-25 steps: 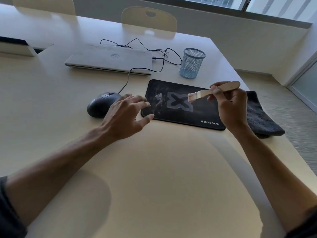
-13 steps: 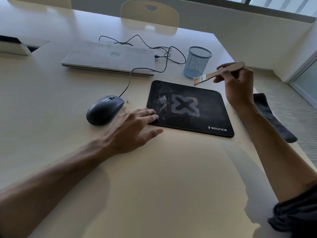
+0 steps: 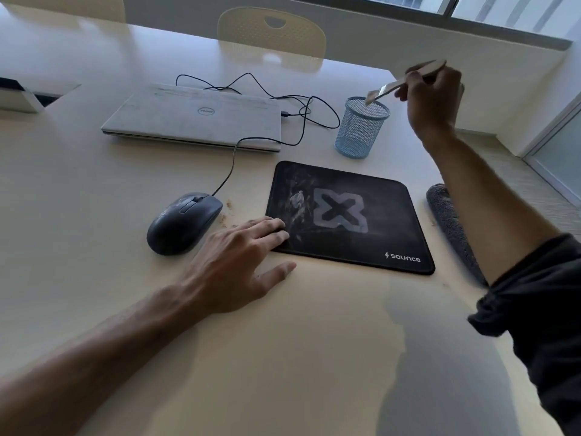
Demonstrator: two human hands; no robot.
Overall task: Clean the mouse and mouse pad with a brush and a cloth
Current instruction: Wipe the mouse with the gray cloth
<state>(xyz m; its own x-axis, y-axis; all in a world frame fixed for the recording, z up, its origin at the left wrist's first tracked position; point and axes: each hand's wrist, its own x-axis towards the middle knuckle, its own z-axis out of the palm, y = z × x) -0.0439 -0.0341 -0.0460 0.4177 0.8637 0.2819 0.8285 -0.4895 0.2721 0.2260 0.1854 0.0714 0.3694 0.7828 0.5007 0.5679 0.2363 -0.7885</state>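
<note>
A: Brush [image 3: 405, 79]?
B: Right hand [image 3: 432, 96] grips its wooden handle, fingers curled round it. It is raised, bristles tilted down toward the left, tip right over the rim of the cup [image 3: 361, 129]. Can't tell if the bristles touch the rim; they are motion-blurred.

A: What's in the cup?
B: Blue mesh pen cup, upright, just below and left of the right hand. Nothing shows inside through the mesh, apart from the bristle tip at the mouth.

A: Pad [image 3: 345, 215]?
B: Black, flat on the table [image 3: 283, 357], with a grey X and "sounce" at the near right corner. Whitish dusty smears on its left half. It lies between the two hands, under the right forearm's left side.

A: Left hand [image 3: 239, 259]?
B: Flat, fingers spread and straight, holding nothing. Fingertips rest on the pad's near left corner, thumb on the table.

A: Mouse [image 3: 184, 221]?
B: Black, wired, just left of the left hand's fingers, not touched. A few crumbs [image 3: 224, 212] on the table between the mouse and pad.

A: Cloth [image 3: 451, 228]?
B: Dark grey, right of the pad, partly hidden behind the right forearm.

A: Further out?
B: Closed laptop [image 3: 195, 118] beyond the left hand, dusty lid. The mouse cable [image 3: 251, 143] loops past its right edge. One chair [image 3: 272, 36] at the far side.
</note>
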